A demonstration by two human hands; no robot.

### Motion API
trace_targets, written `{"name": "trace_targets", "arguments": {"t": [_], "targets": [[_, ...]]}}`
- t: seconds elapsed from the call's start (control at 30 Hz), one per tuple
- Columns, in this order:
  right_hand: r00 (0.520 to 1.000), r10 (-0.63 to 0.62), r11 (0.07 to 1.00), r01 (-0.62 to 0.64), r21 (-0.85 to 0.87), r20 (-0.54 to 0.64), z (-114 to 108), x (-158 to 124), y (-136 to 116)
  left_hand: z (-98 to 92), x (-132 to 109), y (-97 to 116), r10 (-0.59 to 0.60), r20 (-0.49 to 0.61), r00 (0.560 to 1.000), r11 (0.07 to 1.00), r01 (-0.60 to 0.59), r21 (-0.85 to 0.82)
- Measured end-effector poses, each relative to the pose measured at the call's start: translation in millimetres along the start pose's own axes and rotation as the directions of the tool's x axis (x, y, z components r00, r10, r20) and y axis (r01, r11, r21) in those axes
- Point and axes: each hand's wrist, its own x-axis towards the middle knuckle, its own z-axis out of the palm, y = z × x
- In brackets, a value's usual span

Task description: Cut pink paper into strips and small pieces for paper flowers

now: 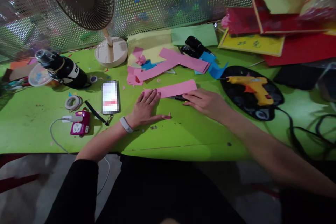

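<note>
A pink paper strip [175, 88] lies lengthwise on the green table in front of me. My left hand [145, 106] rests flat at its left end, fingertips on the paper and thumb stretched out to the right. At the strip's right end, the bent fingers of my right hand [203, 101] are closed on a slim dark tool [177, 97] along the paper's near edge. The paper and my fingers partly hide this tool, so its kind is unclear. Beyond the strip lie more pink strips [160, 70], a small pink pinwheel-like piece [140, 60] and blue paper pieces [216, 70].
At right, a yellow glue gun [256, 87] lies on a black tray [231, 92], its cable trailing right. A black stapler [195, 47], fan [111, 54] and stacked coloured paper [252, 43] stand behind. Leftward are a phone [110, 97], tape roll [72, 102], purple socket adapter [81, 122] and black bottle [65, 71].
</note>
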Motion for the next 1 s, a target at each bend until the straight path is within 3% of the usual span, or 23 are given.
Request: {"name": "trace_targets", "arguments": {"t": [0.1, 0.3, 0.5, 0.67, 0.77, 0.9, 1.0], "targets": [[0.999, 0.031, 1.000, -0.031, 0.007, 0.021, -2, -1, -2, -0.8, 0, 1, -0.003, 0.007, 1.000, 1.000, 0.003, -0.011], [0.998, -0.023, 1.000, 0.023, 0.000, 0.057, -10, 8, -13, -3.0, 0, 4, -0.003, 0.002, 1.000, 1.000, 0.003, -0.023], [0.999, -0.012, 0.999, 0.015, -0.047, 0.046, -5, 7, -18, -2.2, 1, 4, -0.006, 0.009, 1.000, 1.000, 0.006, -0.022], [0.998, -0.021, 0.997, 0.026, -0.066, 0.064, -7, 12, -20, -4.2, 3, 16, -0.078, 0.055, 0.995, 0.996, 0.080, -0.035], [0.996, -0.039, 0.998, 0.042, -0.045, 0.084, -11, 11, -15, -19.8, 8, 18, -0.127, 0.091, 0.988, 0.989, 0.133, -0.071], [0.995, -0.038, 0.998, 0.041, -0.037, 0.088, -13, 9, -8, -56.9, 24, -6, -0.274, 0.050, 0.960, 0.953, 0.278, -0.122], [0.995, -0.055, 0.996, 0.060, -0.059, 0.087, -12, 8, -7, -79.6, 42, -31, -0.229, 0.275, 0.934, 0.948, 0.278, -0.157]]}}
